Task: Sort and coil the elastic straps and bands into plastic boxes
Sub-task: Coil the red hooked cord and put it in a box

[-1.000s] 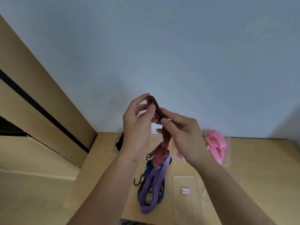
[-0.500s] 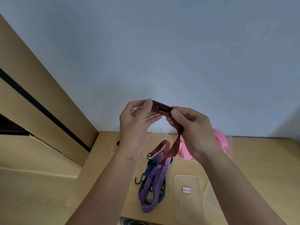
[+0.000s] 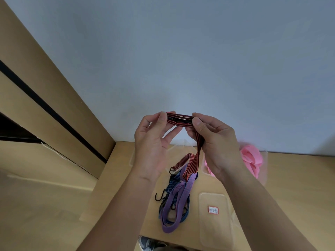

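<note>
Red-and-black striped strap [image 3: 179, 120], folded end pinched at each side by left grip [image 3: 152, 147] and right grip [image 3: 218, 145], raised above counter [image 3: 291, 187] far edge; hooked tail hangs down to purple band [image 3: 181, 197].

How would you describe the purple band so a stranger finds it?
Start at the wooden table. Left of the clear labelled lid, the purple band lies looped over a blue strap. It is plain and one colour, whereas the blue strap and the red strap held above it are striped.

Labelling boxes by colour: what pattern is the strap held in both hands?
The strap is red with black lengthwise stripes; head view.
</note>
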`<action>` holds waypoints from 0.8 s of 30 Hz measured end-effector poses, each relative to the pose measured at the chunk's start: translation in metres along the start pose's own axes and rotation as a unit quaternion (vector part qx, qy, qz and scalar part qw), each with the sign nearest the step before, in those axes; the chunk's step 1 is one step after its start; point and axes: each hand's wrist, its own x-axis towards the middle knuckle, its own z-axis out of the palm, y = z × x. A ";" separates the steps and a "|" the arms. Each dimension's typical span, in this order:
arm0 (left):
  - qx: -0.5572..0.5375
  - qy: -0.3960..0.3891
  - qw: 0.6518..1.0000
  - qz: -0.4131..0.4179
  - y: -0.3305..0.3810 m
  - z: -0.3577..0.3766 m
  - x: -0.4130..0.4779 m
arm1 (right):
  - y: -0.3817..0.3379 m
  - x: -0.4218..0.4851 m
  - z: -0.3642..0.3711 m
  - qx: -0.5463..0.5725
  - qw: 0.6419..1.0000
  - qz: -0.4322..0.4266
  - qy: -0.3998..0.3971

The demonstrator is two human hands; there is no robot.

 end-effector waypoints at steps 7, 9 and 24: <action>-0.010 -0.031 0.999 0.000 0.003 -0.014 0.003 | 0.007 0.000 0.013 -0.042 0.997 -0.065 0.028; 0.019 -0.045 0.999 0.006 0.005 -0.024 0.007 | 0.008 0.001 0.018 -0.057 0.994 -0.086 0.040; 0.239 -0.178 0.954 0.001 0.036 -0.044 0.054 | 0.014 0.016 0.070 -0.235 0.956 -0.169 0.052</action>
